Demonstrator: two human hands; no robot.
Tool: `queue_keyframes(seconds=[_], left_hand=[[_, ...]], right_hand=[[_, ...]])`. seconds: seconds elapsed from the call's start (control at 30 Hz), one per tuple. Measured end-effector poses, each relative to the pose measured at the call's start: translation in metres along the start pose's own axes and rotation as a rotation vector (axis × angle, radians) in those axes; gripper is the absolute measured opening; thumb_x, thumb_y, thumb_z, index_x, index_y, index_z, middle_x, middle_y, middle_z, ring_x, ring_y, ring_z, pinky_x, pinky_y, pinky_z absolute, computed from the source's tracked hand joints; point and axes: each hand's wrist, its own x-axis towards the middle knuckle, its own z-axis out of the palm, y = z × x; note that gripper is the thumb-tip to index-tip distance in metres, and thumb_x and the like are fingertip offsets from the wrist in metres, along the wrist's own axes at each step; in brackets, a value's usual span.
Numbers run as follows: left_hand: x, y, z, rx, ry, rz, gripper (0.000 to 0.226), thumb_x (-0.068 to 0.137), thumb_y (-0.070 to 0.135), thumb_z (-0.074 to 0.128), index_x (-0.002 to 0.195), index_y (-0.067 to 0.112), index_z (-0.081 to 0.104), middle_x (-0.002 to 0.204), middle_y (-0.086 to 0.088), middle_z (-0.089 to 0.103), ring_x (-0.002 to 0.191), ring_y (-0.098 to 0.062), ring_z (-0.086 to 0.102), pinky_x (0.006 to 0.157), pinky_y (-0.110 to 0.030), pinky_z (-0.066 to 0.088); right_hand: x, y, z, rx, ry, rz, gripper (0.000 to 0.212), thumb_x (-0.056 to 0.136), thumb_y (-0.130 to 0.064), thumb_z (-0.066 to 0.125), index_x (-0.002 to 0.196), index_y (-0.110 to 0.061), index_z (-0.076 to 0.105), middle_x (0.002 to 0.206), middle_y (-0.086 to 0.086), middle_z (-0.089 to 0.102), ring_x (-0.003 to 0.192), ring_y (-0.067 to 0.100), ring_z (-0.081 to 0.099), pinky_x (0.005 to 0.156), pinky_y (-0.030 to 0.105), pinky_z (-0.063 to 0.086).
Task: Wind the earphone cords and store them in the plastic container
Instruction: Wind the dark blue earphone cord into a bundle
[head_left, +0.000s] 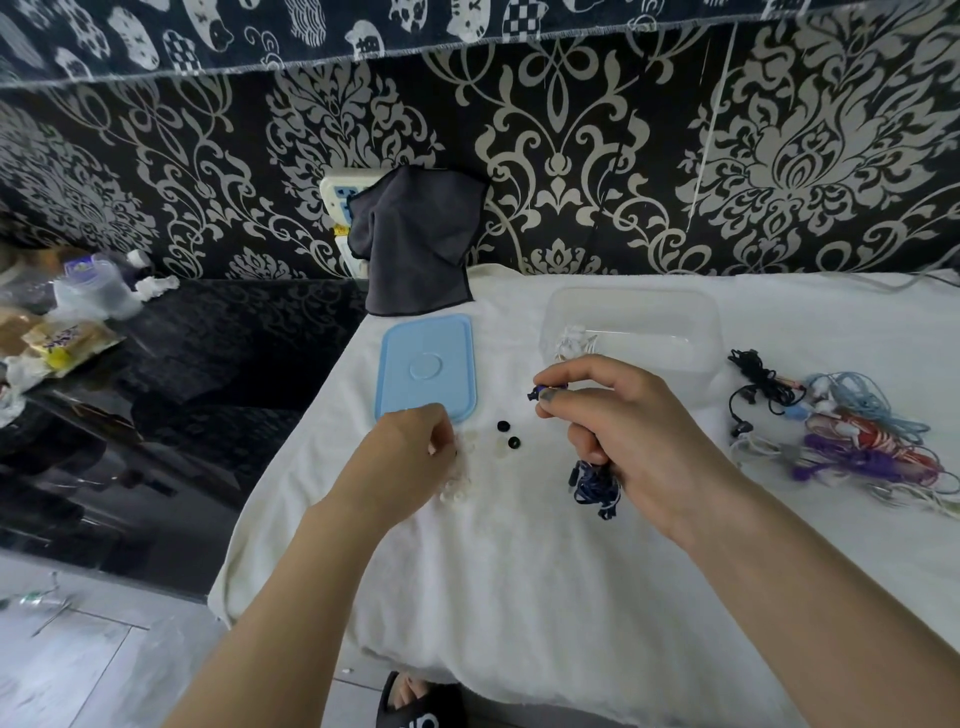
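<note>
Progress looked early: one white coiled set (571, 340) already lay inside the clear plastic container (696, 332), which stood open at twelve o'clock on the cloth-covered desk (519, 571), its blue lid (427, 368) lying flat just beside it at ten o'clock. The right hand (628, 415) held a dark blue earphone cord (597, 486), thumb and forefinger pinching one earbud end while the bundled rest hung from the curled lower fingers. The left hand (410, 447) reached, fingers curled, into a scatter of small ear tips (506, 434); whether it pinched one could not be told. At three o'clock a tangled heap of cords (852, 431), black, blue, purple and red, waited unwound, so most of the job seemed to remain.
</note>
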Motion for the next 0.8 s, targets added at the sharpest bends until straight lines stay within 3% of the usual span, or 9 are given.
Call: queue_keyframes(seconds=[0.1, 0.23, 0.33, 0.5, 0.63, 0.73, 0.8], left_hand=[[-0.006, 0.016, -0.011, -0.187, 0.09, 0.046, 0.012, 0.095, 0.013, 0.057, 0.084, 0.017, 0.057, 0.088, 0.004, 0.07, 0.054, -0.007, 0.053, 0.049, -0.017, 0.041], [-0.02, 0.051, -0.023, -0.545, 0.068, 0.112, 0.01, 0.096, 0.011, 0.061, 0.087, 0.016, 0.059, 0.087, 0.004, 0.072, 0.062, -0.013, 0.059, 0.061, -0.028, 0.052], [-0.024, 0.065, -0.023, -0.689, 0.012, 0.148, 0.008, 0.095, 0.007, 0.062, 0.09, 0.013, 0.064, 0.084, 0.002, 0.074, 0.066, -0.011, 0.061, 0.065, -0.023, 0.054], [-0.024, 0.07, -0.023, -0.799, -0.007, 0.151, 0.011, 0.096, 0.0, 0.059, 0.095, 0.007, 0.068, 0.089, -0.009, 0.075, 0.069, -0.013, 0.061, 0.067, -0.02, 0.053], [-0.024, 0.07, -0.024, -0.814, -0.017, 0.149, 0.018, 0.094, -0.004, 0.057, 0.098, 0.007, 0.07, 0.088, -0.004, 0.076, 0.07, -0.01, 0.062, 0.067, -0.019, 0.053], [-0.024, 0.072, -0.025, -0.811, -0.02, 0.164, 0.015, 0.092, -0.001, 0.061, 0.098, 0.01, 0.07, 0.089, -0.004, 0.077, 0.071, -0.013, 0.062, 0.068, -0.023, 0.054], [-0.024, 0.073, -0.024, -0.807, -0.014, 0.171, 0.014, 0.085, 0.01, 0.064, 0.098, 0.013, 0.07, 0.09, 0.001, 0.077, 0.073, -0.018, 0.063, 0.071, -0.034, 0.056]], right_hand=[[-0.001, -0.001, -0.001, -0.01, 0.012, -0.008, 0.008, 0.088, -0.014, 0.068, 0.092, -0.018, 0.074, 0.088, 0.017, 0.072, 0.051, 0.015, 0.038, 0.053, 0.027, 0.031], [-0.001, -0.002, -0.001, 0.003, 0.025, -0.042, 0.006, 0.088, -0.013, 0.068, 0.091, -0.016, 0.073, 0.086, 0.011, 0.075, 0.05, 0.015, 0.038, 0.054, 0.028, 0.033], [-0.001, -0.002, -0.001, 0.008, 0.019, -0.079, 0.005, 0.089, -0.012, 0.068, 0.09, -0.016, 0.072, 0.086, 0.015, 0.074, 0.051, 0.015, 0.039, 0.055, 0.029, 0.034], [-0.002, -0.002, -0.004, -0.009, 0.005, -0.146, 0.006, 0.09, -0.014, 0.068, 0.09, -0.018, 0.072, 0.088, 0.021, 0.071, 0.053, 0.016, 0.04, 0.053, 0.025, 0.035], [-0.002, -0.003, -0.007, 0.006, -0.002, -0.176, 0.011, 0.091, -0.013, 0.067, 0.091, -0.021, 0.074, 0.083, 0.01, 0.073, 0.054, 0.015, 0.04, 0.054, 0.023, 0.036], [-0.003, -0.003, -0.008, -0.025, -0.008, -0.198, 0.012, 0.092, -0.013, 0.066, 0.092, -0.022, 0.074, 0.084, 0.009, 0.075, 0.056, 0.016, 0.042, 0.055, 0.024, 0.038], [-0.004, -0.003, -0.008, -0.046, -0.011, -0.209, 0.012, 0.093, -0.013, 0.066, 0.093, -0.021, 0.074, 0.085, 0.008, 0.075, 0.057, 0.017, 0.042, 0.056, 0.025, 0.039]])
